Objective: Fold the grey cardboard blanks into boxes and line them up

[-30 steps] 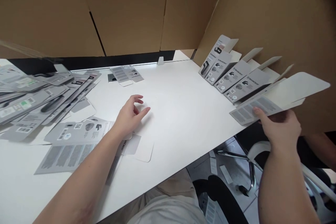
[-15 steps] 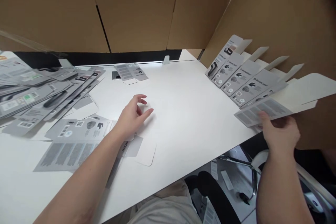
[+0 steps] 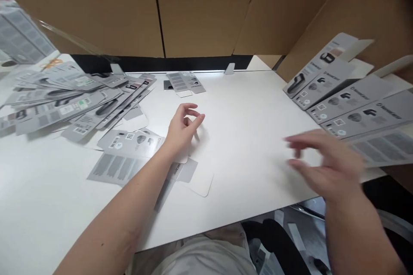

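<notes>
My left hand (image 3: 184, 131) hovers over the white table with its fingers curved and apart, holding nothing. Beneath its wrist and forearm lie flattened printed cartons (image 3: 129, 150), partly hidden by the arm. My right hand (image 3: 325, 161), a little blurred, is off the table's right part with thumb and fingers apart and nothing between them. Just beyond it, a row of opened-up printed boxes (image 3: 345, 103) stands along the right side, their white flaps sticking up. The nearest box (image 3: 383, 148) in that row shows grey text panels and is partly covered by my right hand.
A fanned pile of flat printed cartons (image 3: 77, 99) covers the left of the white table (image 3: 245, 137). Another flat carton (image 3: 186, 82) lies near the back edge beside a small dark item. Tall cardboard walls (image 3: 206, 13) enclose the back and right.
My right hand has let go of the box at the near end of the row and moved left over the table. The view has turned left; my left hand stays much the same.
</notes>
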`<state>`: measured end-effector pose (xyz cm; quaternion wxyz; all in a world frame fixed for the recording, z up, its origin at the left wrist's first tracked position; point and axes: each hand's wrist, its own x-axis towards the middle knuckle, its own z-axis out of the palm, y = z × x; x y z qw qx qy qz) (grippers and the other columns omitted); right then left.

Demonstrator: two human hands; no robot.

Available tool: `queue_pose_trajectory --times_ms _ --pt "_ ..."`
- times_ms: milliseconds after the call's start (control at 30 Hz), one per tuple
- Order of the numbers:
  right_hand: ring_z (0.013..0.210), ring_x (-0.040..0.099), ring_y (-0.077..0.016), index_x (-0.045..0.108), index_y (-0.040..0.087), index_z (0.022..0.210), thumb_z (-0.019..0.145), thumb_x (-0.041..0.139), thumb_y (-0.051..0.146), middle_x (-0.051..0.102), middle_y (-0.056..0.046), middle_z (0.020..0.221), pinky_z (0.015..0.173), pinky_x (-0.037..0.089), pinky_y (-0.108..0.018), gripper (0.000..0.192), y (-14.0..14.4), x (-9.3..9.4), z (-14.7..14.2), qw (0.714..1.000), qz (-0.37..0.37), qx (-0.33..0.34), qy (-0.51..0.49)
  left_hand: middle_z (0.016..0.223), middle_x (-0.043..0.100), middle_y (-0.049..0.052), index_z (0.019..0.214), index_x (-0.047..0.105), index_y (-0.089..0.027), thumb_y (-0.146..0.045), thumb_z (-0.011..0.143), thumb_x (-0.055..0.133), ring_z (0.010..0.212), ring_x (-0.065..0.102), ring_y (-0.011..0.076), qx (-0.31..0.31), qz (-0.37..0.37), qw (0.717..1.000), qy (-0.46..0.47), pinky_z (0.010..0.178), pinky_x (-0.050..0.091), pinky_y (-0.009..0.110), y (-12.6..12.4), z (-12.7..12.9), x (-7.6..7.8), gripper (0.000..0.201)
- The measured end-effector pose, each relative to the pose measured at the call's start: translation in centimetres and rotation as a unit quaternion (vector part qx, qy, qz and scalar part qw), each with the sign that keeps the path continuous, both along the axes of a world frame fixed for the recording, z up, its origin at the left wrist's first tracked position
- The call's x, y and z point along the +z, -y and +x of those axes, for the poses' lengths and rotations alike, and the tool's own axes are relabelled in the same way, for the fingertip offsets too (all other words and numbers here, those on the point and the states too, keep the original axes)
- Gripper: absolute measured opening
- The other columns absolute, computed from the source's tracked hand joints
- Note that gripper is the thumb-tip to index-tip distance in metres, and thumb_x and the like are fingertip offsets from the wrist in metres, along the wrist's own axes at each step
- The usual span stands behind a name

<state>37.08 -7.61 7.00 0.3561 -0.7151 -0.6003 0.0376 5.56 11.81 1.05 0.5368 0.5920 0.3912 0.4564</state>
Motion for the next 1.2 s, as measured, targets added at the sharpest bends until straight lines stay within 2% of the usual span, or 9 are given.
queue_pose_trajectory --times_ms 67,133,267,367,667,800,933,1067,1200 --pt "0.092 0.077 -0.0357 0.088 0.039 0.118 0.091 0.093 0.084 0.085 -0.009 0.109 0.087 0.065 -0.057 0.053 -3.1 0.6 -5.0 0.974 -0.07 0.216 0.001 0.107 0.076 0.003 0.125 0.069 -0.027 -0.045 0.101 0.088 0.073 0.064 0.0149 0.053 0.009 0.996 0.069 0.067 0.054 0.029 -0.5 0.1 0.1 0.035" --pt "0.108 0.079 -0.0377 0.087 0.035 0.121 0.09 0.1 0.078 0.086 -0.009 0.113 0.093 0.065 -0.054 0.055 -6.0 0.5 -9.8 0.939 -0.124 0.319 0.016 0.09 0.071 0.0 0.117 0.068 -0.027 -0.049 0.103 0.088 0.066 0.059 0.0142 0.098 0.026 0.988 0.12 0.064 0.051 0.029 -0.9 0.0 0.3 0.033" --pt "0.13 0.068 -0.0447 0.081 0.027 0.132 0.077 0.11 0.078 0.077 -0.016 0.136 0.109 0.062 -0.061 0.08 -10.5 -1.8 -16.6 0.915 -0.185 0.353 0.059 0.067 0.053 -0.008 0.101 0.061 -0.028 -0.059 0.105 0.087 0.058 0.05 0.0138 0.175 0.03 0.97 0.166 0.058 0.042 0.028 -1.4 -0.5 1.0 0.041" --pt "0.138 0.061 -0.044 0.075 0.028 0.137 0.082 0.11 0.069 0.069 -0.016 0.147 0.119 0.057 -0.064 0.077 -12.3 -3.8 -18.7 0.92 -0.185 0.344 0.03 0.064 0.046 -0.008 0.097 0.055 -0.029 -0.065 0.106 0.084 0.057 0.045 0.0138 0.21 0.023 0.962 0.174 0.056 0.039 0.029 -1.3 -0.8 1.6 0.047" --pt "0.117 0.067 -0.0333 0.071 0.028 0.106 0.077 0.107 0.038 0.074 -0.007 0.117 0.099 0.058 -0.049 0.047 -13.3 -4.8 -17.7 0.922 -0.219 0.277 -0.161 0.072 0.054 -0.006 0.103 0.056 -0.029 -0.067 0.108 0.082 0.067 0.06 0.0165 0.183 0.064 0.97 0.143 0.067 0.05 0.032 -0.3 -0.6 2.4 0.046" --pt "0.089 0.066 -0.0239 0.074 0.027 0.101 0.083 0.095 0.038 0.072 -0.001 0.096 0.082 0.054 -0.04 0.03 -13.3 -5.3 -17.3 0.899 -0.215 0.261 -0.279 0.085 0.063 -0.002 0.108 0.062 -0.028 -0.058 0.108 0.081 0.08 0.07 0.0182 0.178 0.103 0.973 0.108 0.073 0.055 0.032 0.0 -0.5 2.4 0.036" --pt "0.078 0.061 -0.0204 0.082 0.026 0.105 0.083 0.094 0.044 0.068 0.002 0.085 0.075 0.052 -0.037 0.031 -13.3 -5.1 -16.3 0.897 -0.167 0.224 -0.342 0.098 0.071 0.002 0.115 0.066 -0.028 -0.051 0.109 0.08 0.094 0.073 0.02 0.17 0.117 0.976 0.064 0.087 0.059 0.034 0.0 -1.1 2.8 0.028" --pt "0.078 0.062 -0.0197 0.089 0.026 0.113 0.085 0.096 0.055 0.068 0.001 0.088 0.077 0.053 -0.037 0.041 -13.9 -4.4 -13.9 0.9 -0.08 0.149 -0.403 0.12 0.086 0.008 0.116 0.079 -0.028 -0.064 0.107 0.081 0.11 0.079 0.0284 0.092 0.092 0.984 -0.12 0.09 0.058 0.039 -0.2 -2.8 3.7 0.037" --pt "0.097 0.074 -0.0247 0.09 0.026 0.119 0.082 0.101 0.061 0.083 -0.005 0.108 0.09 0.06 -0.041 0.052 -15.2 -4.2 -11.2 0.881 0.021 0.08 -0.465 0.093 0.087 0.01 0.104 0.09 -0.03 -0.089 0.094 0.083 0.085 0.077 0.0339 0.044 0.072 0.944 -0.319 0.073 0.051 0.041 -0.4 -4.7 4.2 0.061"
